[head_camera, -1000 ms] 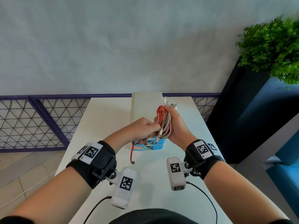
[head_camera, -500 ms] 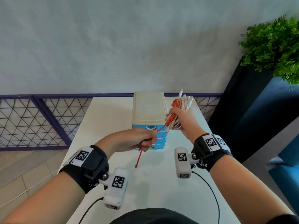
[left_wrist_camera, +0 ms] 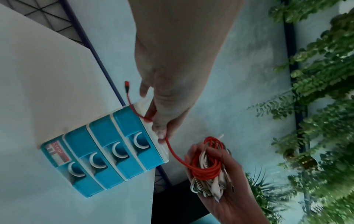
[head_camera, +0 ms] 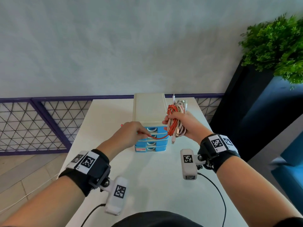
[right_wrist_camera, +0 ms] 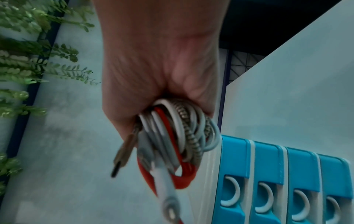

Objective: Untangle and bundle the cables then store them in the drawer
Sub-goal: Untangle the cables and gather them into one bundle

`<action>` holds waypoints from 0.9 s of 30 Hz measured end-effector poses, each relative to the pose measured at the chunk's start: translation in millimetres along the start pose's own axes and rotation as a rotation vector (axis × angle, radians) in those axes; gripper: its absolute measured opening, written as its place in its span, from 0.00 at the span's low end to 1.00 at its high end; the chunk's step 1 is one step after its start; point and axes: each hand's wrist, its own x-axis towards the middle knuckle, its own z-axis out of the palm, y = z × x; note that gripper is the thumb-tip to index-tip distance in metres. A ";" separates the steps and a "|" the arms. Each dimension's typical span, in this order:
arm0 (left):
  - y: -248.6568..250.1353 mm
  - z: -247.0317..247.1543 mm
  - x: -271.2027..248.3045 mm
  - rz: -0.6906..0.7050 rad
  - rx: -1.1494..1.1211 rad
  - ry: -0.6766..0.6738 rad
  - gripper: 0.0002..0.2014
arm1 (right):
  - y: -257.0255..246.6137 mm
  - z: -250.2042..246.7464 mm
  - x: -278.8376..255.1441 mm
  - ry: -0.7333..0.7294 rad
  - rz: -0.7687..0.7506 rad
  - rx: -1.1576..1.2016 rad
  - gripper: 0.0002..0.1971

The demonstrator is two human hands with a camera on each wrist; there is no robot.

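Red cord point(head_camera: 158, 137) is the loose strand here: light, limp and a bit springy, so we judge it will sag and slip unless we keep it taut. It runs from the bundle of cables point(head_camera: 176, 119) in our right hand point(head_camera: 185, 126), whose fingers are curled tight round the coils, across to our left hand point(head_camera: 129, 133), which pinches it near its free end; the plug point(left_wrist_camera: 126, 87) dangles beyond that pinch. Best hold is close to the coils. Below both grips stands the drawer unit point(head_camera: 151, 143), all drawers closed, on the white table point(head_camera: 147, 177).
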 end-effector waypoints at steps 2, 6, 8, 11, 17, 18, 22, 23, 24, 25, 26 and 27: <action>3.8 -1.9 2.5 0.121 0.039 0.084 0.08 | 0.7 5.6 -2.5 -0.074 0.021 -0.089 0.04; 18.9 -4.6 6.8 0.244 0.002 0.198 0.07 | 0.6 21.6 -8.7 -0.210 0.091 -0.163 0.05; 22.6 -2.7 7.8 0.249 -0.035 0.235 0.06 | 0.9 26.1 -9.1 -0.244 0.131 -0.137 0.05; 23.9 0.6 5.3 0.173 -0.140 0.231 0.12 | -0.6 27.1 -6.7 -0.250 0.138 -0.202 0.08; 23.6 -7.4 5.9 0.008 -0.190 0.105 0.15 | 0.7 19.4 -6.7 -0.136 0.063 -0.379 0.04; 19.7 -9.9 6.1 0.002 -0.204 0.076 0.14 | 1.2 16.6 -6.4 -0.105 0.043 -0.410 0.03; 4.1 -22.5 6.7 -0.058 -0.206 0.105 0.08 | 5.6 0.9 -2.2 0.076 -0.011 -0.404 0.05; 1.0 -23.7 7.1 -0.090 -0.228 0.103 0.11 | 6.4 -2.4 -1.0 0.105 -0.013 -0.371 0.04; 0.2 -23.6 6.2 -0.124 -0.292 0.082 0.14 | 6.5 -4.1 -0.6 0.113 -0.016 -0.343 0.03; 1.3 -22.3 4.6 -0.155 -0.396 0.054 0.14 | 6.2 -4.9 -0.2 0.104 -0.019 -0.325 0.02; 4.5 -19.6 2.8 -0.173 -0.525 0.027 0.14 | 6.3 -4.5 0.4 0.086 -0.024 -0.302 0.03; 8.8 -16.2 1.7 -0.179 -0.663 -0.001 0.13 | 6.5 -3.1 1.2 0.067 -0.029 -0.275 0.04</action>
